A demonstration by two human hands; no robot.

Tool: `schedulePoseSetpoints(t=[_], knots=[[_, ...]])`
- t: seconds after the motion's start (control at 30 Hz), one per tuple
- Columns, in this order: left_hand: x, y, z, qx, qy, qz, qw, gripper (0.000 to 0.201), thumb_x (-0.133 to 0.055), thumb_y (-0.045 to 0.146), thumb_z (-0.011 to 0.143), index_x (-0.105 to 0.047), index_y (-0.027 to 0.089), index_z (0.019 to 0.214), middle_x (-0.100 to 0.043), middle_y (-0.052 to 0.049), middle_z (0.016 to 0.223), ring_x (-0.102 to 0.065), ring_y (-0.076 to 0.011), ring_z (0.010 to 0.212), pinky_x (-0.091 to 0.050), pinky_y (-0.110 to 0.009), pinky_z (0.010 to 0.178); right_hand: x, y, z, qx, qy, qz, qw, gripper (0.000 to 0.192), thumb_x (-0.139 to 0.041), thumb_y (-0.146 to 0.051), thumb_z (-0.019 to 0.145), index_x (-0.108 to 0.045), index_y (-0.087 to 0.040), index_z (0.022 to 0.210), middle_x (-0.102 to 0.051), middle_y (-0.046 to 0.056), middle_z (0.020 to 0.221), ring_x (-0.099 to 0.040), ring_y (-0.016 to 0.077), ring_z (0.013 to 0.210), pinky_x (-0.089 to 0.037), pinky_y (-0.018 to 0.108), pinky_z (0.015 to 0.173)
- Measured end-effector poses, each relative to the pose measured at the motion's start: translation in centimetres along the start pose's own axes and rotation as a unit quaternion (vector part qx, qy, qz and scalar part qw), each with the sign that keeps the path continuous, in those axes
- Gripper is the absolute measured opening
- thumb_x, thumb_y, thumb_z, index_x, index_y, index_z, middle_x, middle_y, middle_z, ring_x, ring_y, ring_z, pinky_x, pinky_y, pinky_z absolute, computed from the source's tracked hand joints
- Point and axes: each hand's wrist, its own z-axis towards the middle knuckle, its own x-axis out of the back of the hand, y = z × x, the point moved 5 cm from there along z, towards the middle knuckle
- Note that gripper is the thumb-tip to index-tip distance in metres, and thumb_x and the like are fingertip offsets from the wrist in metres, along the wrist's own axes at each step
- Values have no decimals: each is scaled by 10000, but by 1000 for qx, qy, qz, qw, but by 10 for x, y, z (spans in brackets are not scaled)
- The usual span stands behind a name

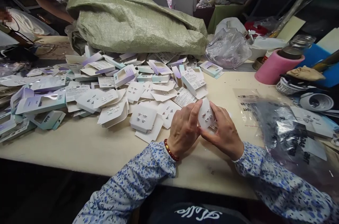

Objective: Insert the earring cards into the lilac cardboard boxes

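Between my two hands is a white earring card (206, 114) with several small silvery studs on its face, held tilted up above the table. My left hand (184, 127) grips its left edge, fingers curled. My right hand (225, 128) pinches it along the right side, thumb at the lower edge. More white cards with studs lie just left of my hands; one earring card (143, 116) rests on top of another. Behind them spreads a pile of small purple and teal boxes with windows, such as this box (124, 76).
A large green woven sack (137, 23) lies behind the pile. On the right are a clear plastic bag (229, 47), a pink cone-shaped holder (278, 67), a roll of tape (316, 102) and dark printed plastic bags (283, 132). Other people are in the background.
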Motion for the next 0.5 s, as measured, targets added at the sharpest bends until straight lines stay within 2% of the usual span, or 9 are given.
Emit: schedulePoseSetpoints(t=[0.13, 0.2, 0.27, 0.33, 0.4, 0.5], knots=[[4, -14, 7, -1, -2, -94, 996, 920, -672, 342, 912, -61, 171, 1579, -444, -225, 1493, -523, -318, 1306, -551, -458, 980, 26, 28, 16, -45, 54, 31, 997, 752, -721, -428, 796, -495, -143, 1454, -614, 183, 1327, -614, 336, 1177, -537, 523, 1002], [4, -21, 12, -7, -47, -86, 995, 873, -696, 366, 898, -164, 179, 1565, -462, -205, 1491, -503, -328, 1323, -530, -489, 1016, 42, 50, 22, -75, 87, 47, 992, 755, -754, -425, 773, -525, -151, 1438, -617, 168, 1342, -627, 326, 1174, -540, 498, 1014], [-4, -22, 15, -48, -122, -57, 990, 702, -710, 330, 890, -369, 169, 1482, -545, -168, 1422, -523, -318, 1278, -510, -502, 1039, 53, 70, 25, -100, 110, 65, 987, 739, -769, -431, 768, -552, -154, 1418, -630, 155, 1333, -640, 321, 1163, -542, 489, 1016], [-16, -17, 16, -91, -179, -33, 979, 521, -686, 286, 907, -505, 152, 1376, -590, -146, 1374, -549, -294, 1217, -518, -485, 1020, 58, 82, 26, -114, 117, 82, 983, 718, -768, -442, 777, -570, -149, 1401, -638, 149, 1327, -647, 323, 1163, -543, 496, 1019], [-30, -11, 17, -118, -198, -15, 973, 374, -616, 249, 949, -568, 134, 1302, -612, -141, 1347, -577, -267, 1155, -544, -446, 962, 58, 85, 25, -112, 107, 90, 984, 734, -771, -458, 776, -562, -156, 1411, -628, 142, 1345, -633, 331, 1197, -529, 504, 1044], [-46, -1, 18, -160, -199, -10, 967, 240, -534, 193, 984, -627, 110, 1190, -684, -129, 1200, -623, -221, 1008, -567, -374, 845, 54, 82, 23, -96, 77, 88, 989, 795, -783, -490, 758, -527, -185, 1446, -595, 131, 1385, -578, 348, 1280, -483, 513, 1107]])
